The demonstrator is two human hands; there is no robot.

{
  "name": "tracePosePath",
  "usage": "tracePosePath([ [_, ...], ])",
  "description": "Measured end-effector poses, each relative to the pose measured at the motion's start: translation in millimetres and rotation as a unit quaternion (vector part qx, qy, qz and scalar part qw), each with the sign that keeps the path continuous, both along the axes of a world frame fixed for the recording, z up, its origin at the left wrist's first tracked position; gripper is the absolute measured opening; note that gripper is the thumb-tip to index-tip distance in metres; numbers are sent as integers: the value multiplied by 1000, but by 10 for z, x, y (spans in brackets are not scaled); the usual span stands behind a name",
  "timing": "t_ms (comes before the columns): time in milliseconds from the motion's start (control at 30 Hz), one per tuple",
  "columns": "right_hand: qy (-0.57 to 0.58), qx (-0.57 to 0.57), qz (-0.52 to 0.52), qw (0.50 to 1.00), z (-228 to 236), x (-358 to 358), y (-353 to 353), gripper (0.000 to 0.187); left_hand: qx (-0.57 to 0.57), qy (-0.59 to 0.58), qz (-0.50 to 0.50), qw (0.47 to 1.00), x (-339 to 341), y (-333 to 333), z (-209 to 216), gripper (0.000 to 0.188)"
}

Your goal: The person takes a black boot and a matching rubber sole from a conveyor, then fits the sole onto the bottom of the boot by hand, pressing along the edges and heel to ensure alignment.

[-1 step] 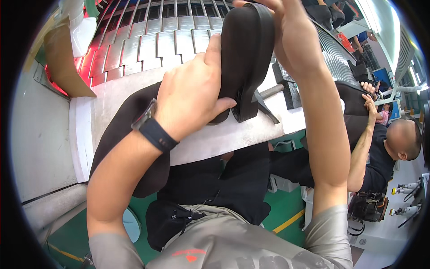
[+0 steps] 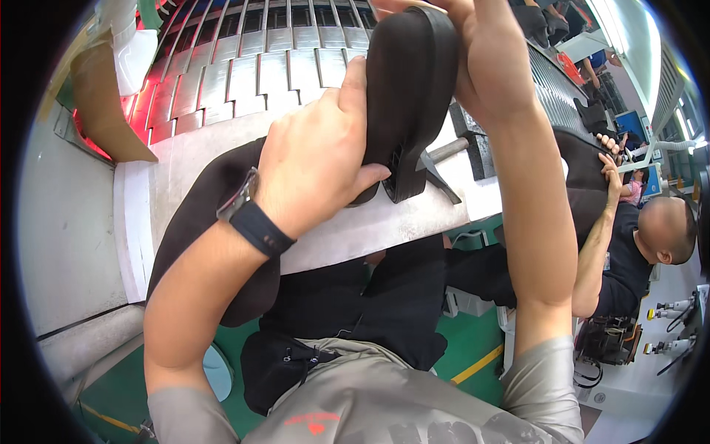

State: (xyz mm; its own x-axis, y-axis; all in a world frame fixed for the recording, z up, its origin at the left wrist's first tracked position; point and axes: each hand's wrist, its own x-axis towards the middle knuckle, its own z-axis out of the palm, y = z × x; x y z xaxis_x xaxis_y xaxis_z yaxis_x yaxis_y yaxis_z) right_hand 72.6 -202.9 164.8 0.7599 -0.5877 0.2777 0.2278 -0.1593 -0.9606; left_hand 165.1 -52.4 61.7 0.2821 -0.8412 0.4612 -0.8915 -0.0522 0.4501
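Note:
A tall black boot [image 2: 405, 81] lies in front of me, its thick sole edge turned to the right and its toe at the top of the view. My left hand [image 2: 314, 148] is closed round the boot's left side near the heel, thumb pressed by the heel and forefinger along the upper. Under my left forearm hangs the soft dark shaft [image 2: 211, 192], over the bench edge. At the toe my right hand [image 2: 492, 66] grips the sole side; its fingers bend over the toe and are partly cut off by the top edge.
Metal slats of a conveyor [image 2: 274, 70] run beyond the pale bench edge [image 2: 340, 248]. A dark wedge-shaped tool [image 2: 441, 185] and a black block [image 2: 475, 144] lie right of the boot. Brown cardboard [image 2: 111, 103] stands left. To my right a co-worker [image 2: 621, 259] handles another dark boot [image 2: 584, 166].
My right hand has shifted very slightly at the toe, and the boot has tipped a little with it. My left hand keeps its hold.

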Motion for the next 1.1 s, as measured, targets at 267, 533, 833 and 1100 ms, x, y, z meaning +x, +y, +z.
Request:
tracePosePath([
  [267,21,-249,6,968,-28,-111,123,51,-14,-31,6,999,-196,116,-25,126],
  [533,5,-252,-54,966,-283,-1064,873,89,-161,-132,-18,978,-538,506,-289,81],
  [833,-33,-463,-29,885,-1652,-1684,1393,118,-123,-142,12,982,-735,771,-770,58],
  [1100,114,-283,-87,948,-2032,-2025,1354,93,41,-33,-136,989,-498,891,-696,111],
])
